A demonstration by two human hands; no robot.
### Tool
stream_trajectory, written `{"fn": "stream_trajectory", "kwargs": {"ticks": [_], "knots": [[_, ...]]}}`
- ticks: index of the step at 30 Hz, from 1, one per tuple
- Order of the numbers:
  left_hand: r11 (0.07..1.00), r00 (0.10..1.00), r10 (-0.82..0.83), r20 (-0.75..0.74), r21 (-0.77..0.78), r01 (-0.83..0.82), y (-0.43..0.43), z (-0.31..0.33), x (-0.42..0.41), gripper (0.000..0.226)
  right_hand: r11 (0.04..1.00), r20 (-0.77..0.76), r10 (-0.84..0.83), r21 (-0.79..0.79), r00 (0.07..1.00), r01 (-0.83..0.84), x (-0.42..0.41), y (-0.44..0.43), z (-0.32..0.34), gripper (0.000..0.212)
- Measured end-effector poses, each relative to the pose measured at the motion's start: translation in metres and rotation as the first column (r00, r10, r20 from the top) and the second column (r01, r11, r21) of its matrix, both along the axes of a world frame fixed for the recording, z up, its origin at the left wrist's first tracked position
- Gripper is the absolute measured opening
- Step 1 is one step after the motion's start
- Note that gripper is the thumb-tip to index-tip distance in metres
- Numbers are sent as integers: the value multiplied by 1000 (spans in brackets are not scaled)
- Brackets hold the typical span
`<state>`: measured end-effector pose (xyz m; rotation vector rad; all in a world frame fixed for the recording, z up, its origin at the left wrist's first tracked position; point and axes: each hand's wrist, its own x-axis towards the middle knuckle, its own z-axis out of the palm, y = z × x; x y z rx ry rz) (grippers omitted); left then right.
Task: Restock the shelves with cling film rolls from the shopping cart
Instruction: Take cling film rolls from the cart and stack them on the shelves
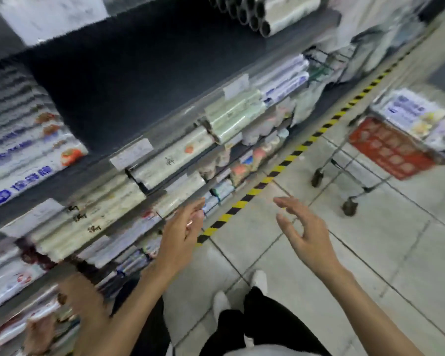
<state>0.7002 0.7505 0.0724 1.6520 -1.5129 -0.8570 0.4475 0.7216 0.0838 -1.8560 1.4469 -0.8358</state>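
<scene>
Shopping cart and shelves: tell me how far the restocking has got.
Done: white, blue-printed cling film rolls lie stacked on the grey metal shelves. In hand: nothing; the left hand and right hand are open and empty. Left: the wire shopping cart with the red panel holds white packs, and one dark shelf stretch is bare.

cling film rolls (pixel 406 110) heaped in shopping cart (pixel 391 147) | shelves (pixel 139 86) partly stocked

Brightness: your view is evenly and fairly brightly lit; the floor (pixel 306 253) reads pale, with only soft shadows.
Shadow: the shelf recess (pixel 139 80) is dark.
Blur: motion smears your whole frame; the cling film rolls (pixel 23 150) and shopping cart (pixel 385 150) are streaked, their print unreadable.
Distortion: your wide lens bends straight lines near the borders.
</scene>
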Motion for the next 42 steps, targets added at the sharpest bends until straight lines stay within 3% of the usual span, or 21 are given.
{"fn": "stream_trajectory", "kwargs": {"ticks": [4, 9, 15, 22, 32, 37, 42], "knots": [[980, 978, -200, 57, 21, 199, -22, -14, -48, 52, 984, -83, -164, 55, 983, 169, -75, 20, -10, 40], [892, 862, -450, 235, 63, 449, -77, -36, -105, 54, 919, -154, -345, 147, 926, 366, -154, 34, -32, 47], [784, 751, -619, 229, 140, 604, -169, -55, -197, 54, 806, -134, -530, 225, 837, 547, -229, 9, -54, 42], [691, 655, -720, 229, 144, 709, -277, -55, -327, 51, 737, -121, -603, 296, 789, 608, -322, -62, -57, 43], [588, 558, -790, 255, 59, 806, -445, -45, -448, 47, 610, -103, -749, 277, 655, 742, -418, -191, -64, 23], [485, 481, -817, 317, -72, 872, -540, -39, -512, 45, 542, -79, -817, 233, 571, 807, -462, -272, -61, 29], [444, 463, -798, 385, -143, 885, -627, -44, -581, 38, 548, -51, -820, 213, 570, 809, -521, -360, -57, 38]]}}
